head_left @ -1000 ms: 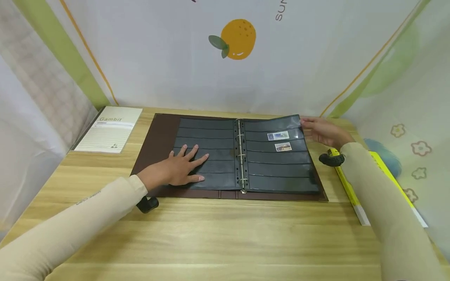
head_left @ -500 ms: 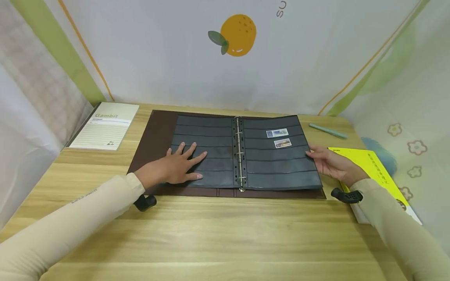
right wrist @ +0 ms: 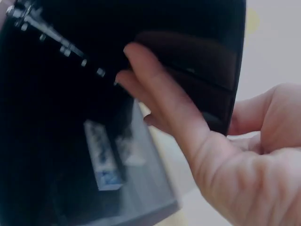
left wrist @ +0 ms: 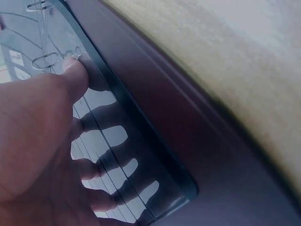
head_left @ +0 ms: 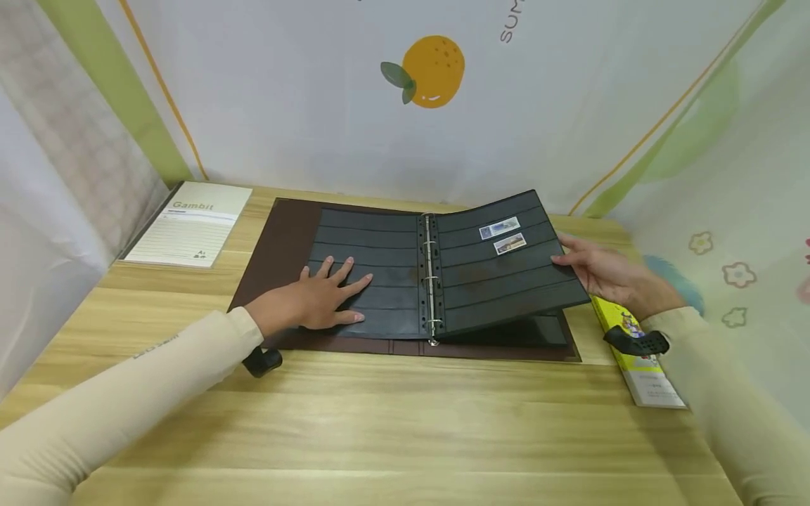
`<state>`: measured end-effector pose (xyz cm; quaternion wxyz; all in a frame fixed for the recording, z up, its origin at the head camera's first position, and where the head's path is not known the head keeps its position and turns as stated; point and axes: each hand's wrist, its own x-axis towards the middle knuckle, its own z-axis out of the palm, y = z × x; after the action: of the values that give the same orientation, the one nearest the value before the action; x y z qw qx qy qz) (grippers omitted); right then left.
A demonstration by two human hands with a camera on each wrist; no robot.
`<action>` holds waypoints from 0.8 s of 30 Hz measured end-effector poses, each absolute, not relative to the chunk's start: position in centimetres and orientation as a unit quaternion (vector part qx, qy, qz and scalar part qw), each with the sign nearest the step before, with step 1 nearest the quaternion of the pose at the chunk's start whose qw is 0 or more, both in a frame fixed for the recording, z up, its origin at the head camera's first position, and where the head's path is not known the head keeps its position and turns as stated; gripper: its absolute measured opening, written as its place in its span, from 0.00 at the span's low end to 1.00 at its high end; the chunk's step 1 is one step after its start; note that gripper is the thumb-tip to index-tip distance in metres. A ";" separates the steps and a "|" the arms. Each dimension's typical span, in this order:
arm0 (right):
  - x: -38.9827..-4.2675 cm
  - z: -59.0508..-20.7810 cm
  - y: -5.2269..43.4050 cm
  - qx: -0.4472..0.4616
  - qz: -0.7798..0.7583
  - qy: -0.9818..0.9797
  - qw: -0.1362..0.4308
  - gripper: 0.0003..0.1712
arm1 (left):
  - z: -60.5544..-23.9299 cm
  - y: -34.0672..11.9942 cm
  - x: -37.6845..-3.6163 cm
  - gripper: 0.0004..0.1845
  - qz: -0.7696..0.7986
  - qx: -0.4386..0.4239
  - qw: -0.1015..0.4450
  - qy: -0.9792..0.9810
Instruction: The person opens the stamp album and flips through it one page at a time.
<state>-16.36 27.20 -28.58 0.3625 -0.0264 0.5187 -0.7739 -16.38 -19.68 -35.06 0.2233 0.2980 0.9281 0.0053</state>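
A brown ring-binder stamp album [head_left: 262,246] lies open on the wooden table. Spread flat, my left hand [head_left: 316,302] rests on the left black page [head_left: 373,232]; the left wrist view shows its fingers [left wrist: 87,169] reflected in the glossy sheet. With my right hand [head_left: 610,274] I pinch the outer edge of the right black page [head_left: 506,284], thumb on top. That page is tilted up, and another dark page [head_left: 528,330] shows beneath it. Two stamps, one blue [head_left: 500,228] and one brownish [head_left: 510,243], sit in its upper strips. Metal rings [head_left: 432,278] hold the pages.
A "Gambit" notepad [head_left: 196,225] lies at the back left. To the right, a yellow book [head_left: 639,358] lies partly under my right forearm. A white curtain with a printed orange [head_left: 433,74] hangs behind the table.
My right hand has slid from the page's upper corner down its outer edge and now lifts the page, uncovering the page below. The left hand stays in place.
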 end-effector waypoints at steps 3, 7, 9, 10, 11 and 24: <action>-16.6 -25.9 25.7 0.008 -0.735 0.586 0.341 0.50 | -35.1 -19.9 -16.4 0.41 0.006 0.298 0.220 0.929; -16.9 -23.4 24.5 0.004 -0.698 0.630 0.341 0.51 | -35.2 -19.9 -16.5 0.41 0.011 0.299 0.223 0.928; -17.1 -22.7 23.9 -0.001 -0.692 0.633 0.347 0.50 | -35.2 -19.9 -16.5 0.41 0.013 0.299 0.223 0.928; -17.1 -22.4 23.6 -0.001 -0.689 0.636 0.347 0.50 | -35.2 -20.0 -16.5 0.41 0.013 0.297 0.225 0.928; -17.2 -22.1 23.3 -0.003 -0.684 0.641 0.348 0.50 | -35.2 -20.0 -16.5 0.41 0.012 0.296 0.225 0.928; -17.3 -20.4 19.8 -0.015 -0.669 0.669 0.325 0.48 | -35.1 -20.0 -17.1 0.41 -0.011 0.293 0.226 0.929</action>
<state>-17.29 19.78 -20.39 0.3248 -0.0148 0.6685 -0.6688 -17.08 -20.03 -35.08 0.2257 0.2933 0.9289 -0.0112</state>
